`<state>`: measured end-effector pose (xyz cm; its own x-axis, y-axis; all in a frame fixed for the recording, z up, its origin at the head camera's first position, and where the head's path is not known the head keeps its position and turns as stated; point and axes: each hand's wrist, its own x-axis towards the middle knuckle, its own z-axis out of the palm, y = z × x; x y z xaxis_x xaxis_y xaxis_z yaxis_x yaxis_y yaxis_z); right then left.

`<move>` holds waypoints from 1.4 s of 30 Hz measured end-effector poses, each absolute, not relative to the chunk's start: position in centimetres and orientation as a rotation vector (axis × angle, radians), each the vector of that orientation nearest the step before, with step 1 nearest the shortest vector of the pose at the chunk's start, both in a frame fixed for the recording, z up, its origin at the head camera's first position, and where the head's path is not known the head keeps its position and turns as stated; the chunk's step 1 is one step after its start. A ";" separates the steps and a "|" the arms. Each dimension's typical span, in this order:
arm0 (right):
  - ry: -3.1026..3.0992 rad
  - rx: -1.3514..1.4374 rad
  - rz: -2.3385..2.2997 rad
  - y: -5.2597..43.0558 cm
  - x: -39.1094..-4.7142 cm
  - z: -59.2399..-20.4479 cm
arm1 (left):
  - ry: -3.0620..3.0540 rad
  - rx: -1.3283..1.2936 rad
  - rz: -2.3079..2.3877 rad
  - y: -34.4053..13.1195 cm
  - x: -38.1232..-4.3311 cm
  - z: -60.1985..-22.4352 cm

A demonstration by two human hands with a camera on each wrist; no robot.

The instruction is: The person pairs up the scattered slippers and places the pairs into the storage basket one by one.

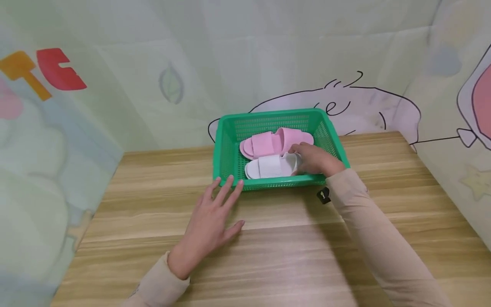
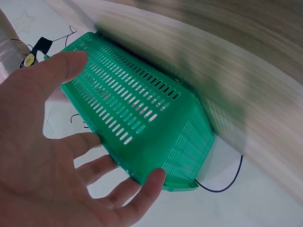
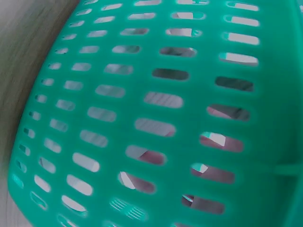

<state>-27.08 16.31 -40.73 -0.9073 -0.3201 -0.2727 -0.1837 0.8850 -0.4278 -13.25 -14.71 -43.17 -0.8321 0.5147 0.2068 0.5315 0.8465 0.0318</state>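
A green plastic basket (image 1: 284, 182) stands on the wooden table against the back wall. Inside, a pair of pink slippers (image 1: 262, 145) lies along the far side, with white slippers (image 1: 270, 166) in front of them. My right hand (image 1: 316, 160) reaches over the basket's near right rim and grips the right end of the white slippers, thumb on the near side. Its fingertips are partly hidden; the right wrist view shows only the slotted basket wall (image 3: 189, 137). My left hand (image 1: 209, 219) is spread, its fingertips at the near left rim, also seen beside the basket (image 2: 142, 142) in the left wrist view.
The wooden table (image 1: 161, 183) extends to both sides and in front of the basket. A printed fabric wall (image 1: 199, 55) rises behind it. A small black object (image 1: 324, 195) shows below my right cuff.
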 end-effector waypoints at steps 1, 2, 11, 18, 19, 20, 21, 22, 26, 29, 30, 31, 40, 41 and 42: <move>2.722 -0.377 -0.565 16.3 -27.0 -40.7 | -2.831 -0.818 -0.130 -14.7 -13.3 -43.2; 2.727 -0.375 -0.563 16.4 -26.9 -40.7 | -2.829 -0.824 -0.128 -14.7 -13.3 -43.2; 2.741 -0.343 -0.607 16.2 -26.7 -40.5 | -2.822 -0.827 -0.098 -14.8 -13.3 -43.1; 2.753 -0.358 -0.589 16.2 -26.5 -40.3 | -2.814 -0.818 -0.108 -14.9 -13.2 -42.8; 2.753 -0.355 -0.580 16.2 -26.5 -40.2 | -2.814 -0.816 -0.109 -14.9 -13.2 -42.8; 2.750 -0.350 -0.571 16.2 -26.4 -40.2 | -2.815 -0.815 -0.110 -14.9 -13.2 -42.8; 2.748 -0.346 -0.563 16.2 -26.4 -40.2 | -2.817 -0.815 -0.111 -14.9 -13.2 -42.8; 2.746 -0.343 -0.558 16.2 -26.3 -40.2 | -2.819 -0.815 -0.113 -14.8 -13.2 -42.8; 2.747 -0.345 -0.545 16.3 -26.1 -40.1 | -2.825 -0.814 -0.120 -14.8 -13.2 -42.8; 2.751 -0.346 -0.531 16.4 -25.9 -40.0 | -2.826 -0.817 -0.127 -14.7 -13.2 -42.8; 2.753 -0.350 -0.525 16.4 -25.9 -40.0 | -2.826 -0.818 -0.128 -14.7 -13.2 -42.8; 2.754 -0.352 -0.528 16.5 -25.8 -40.0 | -2.826 -0.816 -0.127 -14.7 -13.2 -42.8; 2.836 -0.372 -0.535 17.0 -24.8 -39.3 | -2.837 -0.809 -0.124 -14.7 -13.1 -42.7; 2.856 -0.383 -0.533 17.1 -24.6 -39.1 | -2.839 -0.809 -0.122 -14.7 -13.1 -42.6; 2.876 -0.392 -0.532 17.2 -24.5 -39.1 | -2.841 -0.810 -0.119 -14.7 -13.1 -42.7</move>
<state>-24.46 17.20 -39.08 -0.9468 -0.2910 -0.1374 -0.2226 0.9006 -0.3733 -13.11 -14.74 -42.65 -0.8340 0.5147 0.1987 0.5295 0.8479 0.0259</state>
